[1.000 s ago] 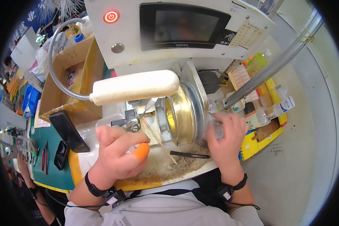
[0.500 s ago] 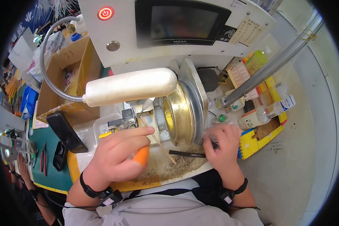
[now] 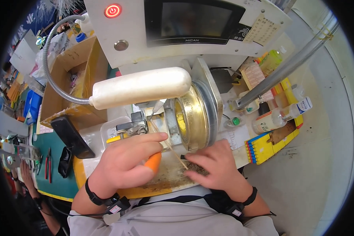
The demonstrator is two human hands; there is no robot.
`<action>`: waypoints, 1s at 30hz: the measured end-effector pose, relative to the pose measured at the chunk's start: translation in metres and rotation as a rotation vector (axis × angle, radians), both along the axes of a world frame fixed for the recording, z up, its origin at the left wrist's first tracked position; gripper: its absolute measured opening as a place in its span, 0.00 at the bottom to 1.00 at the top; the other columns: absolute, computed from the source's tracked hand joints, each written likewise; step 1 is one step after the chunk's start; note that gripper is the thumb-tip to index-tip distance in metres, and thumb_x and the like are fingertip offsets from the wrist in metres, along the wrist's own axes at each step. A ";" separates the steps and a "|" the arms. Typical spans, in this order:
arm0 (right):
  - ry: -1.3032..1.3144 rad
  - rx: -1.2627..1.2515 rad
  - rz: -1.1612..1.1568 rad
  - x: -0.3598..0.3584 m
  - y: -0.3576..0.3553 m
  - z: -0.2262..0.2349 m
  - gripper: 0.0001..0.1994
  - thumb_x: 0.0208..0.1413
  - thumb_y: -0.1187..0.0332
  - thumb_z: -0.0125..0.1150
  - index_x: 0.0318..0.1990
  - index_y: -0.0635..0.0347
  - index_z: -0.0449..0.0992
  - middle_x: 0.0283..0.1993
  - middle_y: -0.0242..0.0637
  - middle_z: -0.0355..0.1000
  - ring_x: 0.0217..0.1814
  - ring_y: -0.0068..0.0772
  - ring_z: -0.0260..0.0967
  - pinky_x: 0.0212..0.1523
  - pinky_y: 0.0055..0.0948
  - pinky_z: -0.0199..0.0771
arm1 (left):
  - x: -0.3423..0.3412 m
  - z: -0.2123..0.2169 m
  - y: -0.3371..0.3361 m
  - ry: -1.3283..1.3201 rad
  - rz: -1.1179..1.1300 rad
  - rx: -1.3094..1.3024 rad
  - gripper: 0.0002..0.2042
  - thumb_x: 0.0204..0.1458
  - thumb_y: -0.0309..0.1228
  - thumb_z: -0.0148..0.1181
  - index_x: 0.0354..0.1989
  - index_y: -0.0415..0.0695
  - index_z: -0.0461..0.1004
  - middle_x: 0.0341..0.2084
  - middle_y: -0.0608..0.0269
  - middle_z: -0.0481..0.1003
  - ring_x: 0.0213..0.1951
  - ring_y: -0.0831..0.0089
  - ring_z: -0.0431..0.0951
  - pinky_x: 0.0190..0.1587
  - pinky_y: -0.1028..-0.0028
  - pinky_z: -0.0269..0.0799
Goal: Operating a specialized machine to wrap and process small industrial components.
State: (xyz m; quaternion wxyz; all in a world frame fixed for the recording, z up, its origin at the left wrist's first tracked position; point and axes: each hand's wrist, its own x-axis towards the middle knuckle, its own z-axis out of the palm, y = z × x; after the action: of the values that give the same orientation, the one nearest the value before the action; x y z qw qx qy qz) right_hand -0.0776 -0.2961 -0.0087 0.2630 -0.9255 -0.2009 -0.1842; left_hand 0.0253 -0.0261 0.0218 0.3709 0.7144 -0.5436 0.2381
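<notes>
My left hand (image 3: 124, 165) grips an orange-handled tool (image 3: 154, 161), with the forefinger stretched toward the small metal fixture (image 3: 131, 126) left of the brass wheel (image 3: 190, 118). A thin wooden stick (image 3: 170, 146) slants from the fixture down to the tray. My right hand (image 3: 218, 167) lies low on the grimy yellow-edged tray (image 3: 165, 181). Its fingertips are closed on a thin black rod (image 3: 182, 157), and only the rod's tip shows. A white tube lamp (image 3: 141, 87) on a flexible metal neck hangs just above the fixture.
Behind stands the machine's white panel (image 3: 208, 47) with a dark screen and a lit red button (image 3: 112, 10). A cardboard box (image 3: 72, 84), a black phone (image 3: 70, 136) and pliers (image 3: 48, 163) lie left. Bottles (image 3: 281, 116) and a yellow-blue rack (image 3: 263, 146) sit right.
My right hand came down from beside the wheel to the tray and closed over the black rod. My left hand shifted up and right, its forefinger now reaching toward the fixture.
</notes>
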 end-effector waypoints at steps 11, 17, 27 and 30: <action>-0.014 -0.043 0.067 0.013 0.014 -0.030 0.25 0.53 0.47 0.76 0.58 0.41 0.84 0.37 0.22 0.78 0.41 0.31 0.72 0.50 0.39 0.61 | -0.003 -0.001 0.004 -0.081 0.049 0.028 0.11 0.38 0.28 0.72 0.30 0.44 0.75 0.39 0.53 0.83 0.41 0.55 0.88 0.35 0.67 0.86; -0.291 0.060 0.103 0.000 -0.023 -0.022 0.18 0.57 0.54 0.75 0.49 0.53 0.82 0.33 0.26 0.73 0.31 0.37 0.67 0.39 0.40 0.64 | -0.002 -0.006 0.001 -0.116 0.080 0.023 0.13 0.39 0.27 0.73 0.31 0.46 0.74 0.39 0.57 0.83 0.42 0.57 0.87 0.34 0.68 0.85; -0.776 0.590 -0.851 0.016 -0.135 0.065 0.22 0.71 0.69 0.59 0.68 0.67 0.68 0.62 0.43 0.70 0.62 0.36 0.69 0.65 0.35 0.68 | -0.006 -0.004 0.001 -0.123 0.103 0.036 0.15 0.36 0.22 0.72 0.33 0.45 0.75 0.39 0.58 0.83 0.41 0.58 0.87 0.33 0.67 0.84; -0.484 0.540 -0.826 0.023 -0.164 0.065 0.21 0.74 0.63 0.59 0.67 0.66 0.72 0.61 0.42 0.74 0.61 0.32 0.71 0.63 0.34 0.70 | -0.008 -0.003 0.004 -0.116 0.122 0.019 0.14 0.37 0.21 0.72 0.32 0.44 0.74 0.39 0.57 0.83 0.41 0.58 0.87 0.33 0.67 0.84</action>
State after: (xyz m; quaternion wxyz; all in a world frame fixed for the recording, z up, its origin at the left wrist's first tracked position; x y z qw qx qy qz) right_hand -0.0549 -0.4600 0.0568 0.3431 -0.7582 0.1788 -0.5248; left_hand 0.0173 -0.0223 0.0191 0.3167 0.7347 -0.5220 0.2958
